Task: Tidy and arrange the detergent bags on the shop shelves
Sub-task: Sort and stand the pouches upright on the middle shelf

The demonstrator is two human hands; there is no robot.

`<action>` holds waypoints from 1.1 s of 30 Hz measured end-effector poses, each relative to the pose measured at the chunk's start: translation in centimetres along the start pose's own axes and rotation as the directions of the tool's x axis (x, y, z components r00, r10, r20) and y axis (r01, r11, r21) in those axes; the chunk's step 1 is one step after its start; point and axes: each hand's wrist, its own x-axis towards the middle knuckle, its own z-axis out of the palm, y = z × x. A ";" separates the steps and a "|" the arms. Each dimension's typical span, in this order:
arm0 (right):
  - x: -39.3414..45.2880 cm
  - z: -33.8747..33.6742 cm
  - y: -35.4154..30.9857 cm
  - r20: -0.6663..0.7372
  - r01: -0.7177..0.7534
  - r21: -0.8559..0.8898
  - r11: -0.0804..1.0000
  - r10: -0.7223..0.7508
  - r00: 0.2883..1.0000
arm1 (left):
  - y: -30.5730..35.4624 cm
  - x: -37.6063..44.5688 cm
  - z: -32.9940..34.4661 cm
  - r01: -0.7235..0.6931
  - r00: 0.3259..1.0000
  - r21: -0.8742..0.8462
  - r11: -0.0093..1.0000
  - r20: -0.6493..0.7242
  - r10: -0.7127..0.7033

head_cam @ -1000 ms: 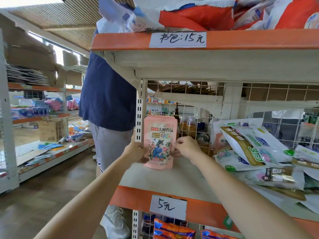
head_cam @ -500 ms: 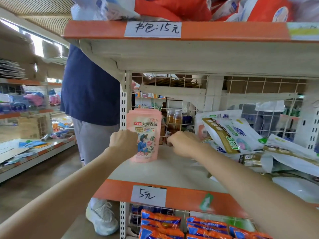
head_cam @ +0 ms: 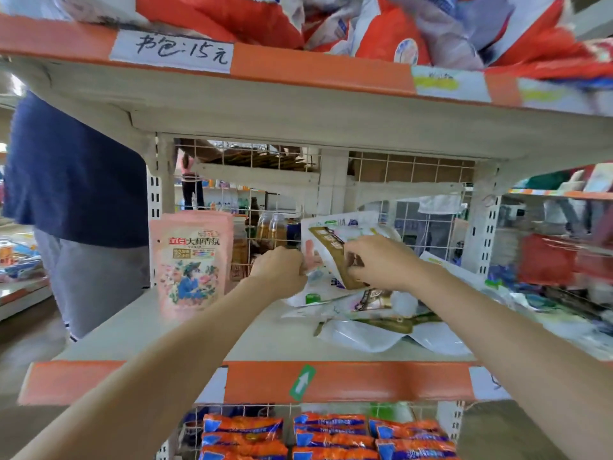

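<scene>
A pink detergent bag [head_cam: 190, 260] stands upright by itself at the left end of the middle shelf [head_cam: 139, 330]. To its right, a white detergent bag with a gold stripe [head_cam: 331, 247] leans at the top of a loose heap of white bags [head_cam: 371, 327]. My left hand [head_cam: 280, 268] grips that bag's left edge, fingers closed. My right hand [head_cam: 378, 260] holds its right side, covering part of the print.
An orange-edged upper shelf [head_cam: 298, 71] with red and white packs hangs close overhead. A wire grid [head_cam: 282, 180] backs the shelf. A person in a navy shirt [head_cam: 76, 180] stands at the left end. Orange packets [head_cam: 328, 433] fill the shelf below.
Both hands let go of the pink bag, which stays standing, and moved right onto the white gold-striped bag. The camera has shifted right and closer.
</scene>
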 end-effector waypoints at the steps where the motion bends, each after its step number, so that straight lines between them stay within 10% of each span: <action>1: -0.1 0.1 0.5 -0.012 -0.028 0.011 1.000 0.028 1.000 | -0.1 0.6 0.5 0.030 0.999 -0.052 0.998 0.020 -0.029; 14: 1.0 1.1 3.7 0.012 -0.342 0.013 0.939 0.342 0.940 | 0.7 9.3 3.3 0.157 0.979 -0.380 0.912 -0.062 -0.194; 22: 0.7 2.5 4.2 0.093 -0.306 -0.041 0.951 0.308 0.947 | 1.1 8.5 4.1 0.216 0.954 -0.304 0.928 -0.139 -0.267; 29: 0.7 1.7 3.4 0.056 -0.243 -0.052 0.969 0.245 0.968 | 0.9 6.0 -2.3 0.037 0.891 -0.713 0.700 -0.294 -0.346; 33: 1.3 -0.1 1.5 -0.162 -0.142 0.256 0.956 0.187 0.969 | -0.2 3.9 -4.9 0.018 0.863 -0.747 0.665 -0.324 -0.387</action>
